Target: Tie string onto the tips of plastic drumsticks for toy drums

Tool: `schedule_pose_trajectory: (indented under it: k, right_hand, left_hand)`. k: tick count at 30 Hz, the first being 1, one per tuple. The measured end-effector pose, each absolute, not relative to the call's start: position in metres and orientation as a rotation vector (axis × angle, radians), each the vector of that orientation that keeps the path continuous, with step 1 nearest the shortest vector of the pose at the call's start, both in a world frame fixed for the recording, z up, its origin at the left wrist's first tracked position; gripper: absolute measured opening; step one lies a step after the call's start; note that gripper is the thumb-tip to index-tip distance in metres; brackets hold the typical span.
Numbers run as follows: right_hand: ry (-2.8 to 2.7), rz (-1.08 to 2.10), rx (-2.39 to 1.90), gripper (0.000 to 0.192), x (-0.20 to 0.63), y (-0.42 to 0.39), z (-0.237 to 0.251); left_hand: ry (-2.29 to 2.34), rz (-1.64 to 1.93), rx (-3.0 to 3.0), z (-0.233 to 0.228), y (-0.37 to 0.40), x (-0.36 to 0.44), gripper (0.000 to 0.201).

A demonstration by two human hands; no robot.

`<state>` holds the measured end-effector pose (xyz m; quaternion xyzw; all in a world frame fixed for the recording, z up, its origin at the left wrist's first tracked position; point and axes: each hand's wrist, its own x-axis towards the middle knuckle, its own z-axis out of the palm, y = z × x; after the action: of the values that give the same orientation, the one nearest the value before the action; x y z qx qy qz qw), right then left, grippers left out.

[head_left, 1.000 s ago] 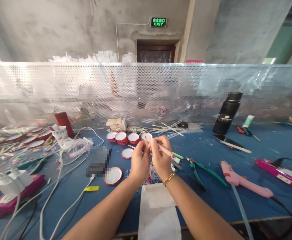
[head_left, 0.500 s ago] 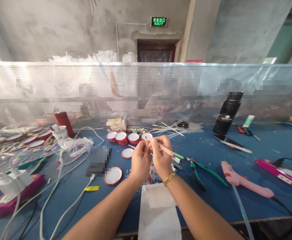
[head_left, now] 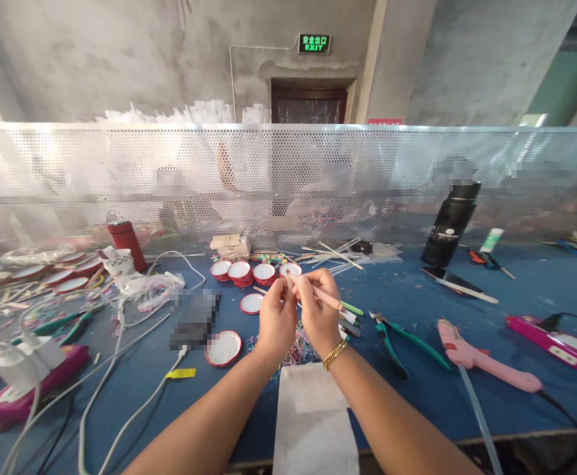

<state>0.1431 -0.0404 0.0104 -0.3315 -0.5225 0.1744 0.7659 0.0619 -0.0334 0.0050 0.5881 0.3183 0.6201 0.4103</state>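
My right hand [head_left: 319, 319] is closed around a pink marker [head_left: 330, 299], its rear end pointing right and its tip at my left fingertips. Pinched in my left hand [head_left: 275, 323] is a small flat light-brown piece [head_left: 289, 274], mostly covered by the fingers. The two hands meet above a tangle of coloured threads [head_left: 298, 346]. Just beyond them stand stacked red-rimmed white discs [head_left: 264, 272]. A single red-rimmed disc [head_left: 223, 348] lies left of my left wrist. Several more markers [head_left: 351, 308] lie beside my right hand.
Green-handled pliers [head_left: 417, 343] and a pink glue gun [head_left: 486, 359] lie to the right. A black bottle [head_left: 450, 227] stands behind them. On the left are a phone [head_left: 194, 322], white cables, a power strip [head_left: 1, 412] and a red flask [head_left: 126, 244]. White cloth [head_left: 312, 422] hangs over the near edge.
Both hands keep nearly the same place and grip. The small piece and the marker tip have shifted very slightly between the fingers.
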Motion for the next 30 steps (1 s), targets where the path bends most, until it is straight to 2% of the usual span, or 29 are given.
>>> schedule_pose_trajectory:
  k: [30]
  right_hand:
    - [-1.135,0.357,-0.742,0.021,0.1433,-0.04,0.0096]
  left_hand:
    - [0.789,1.57,1.459,0.0065,-0.0348,0.0622,0.031]
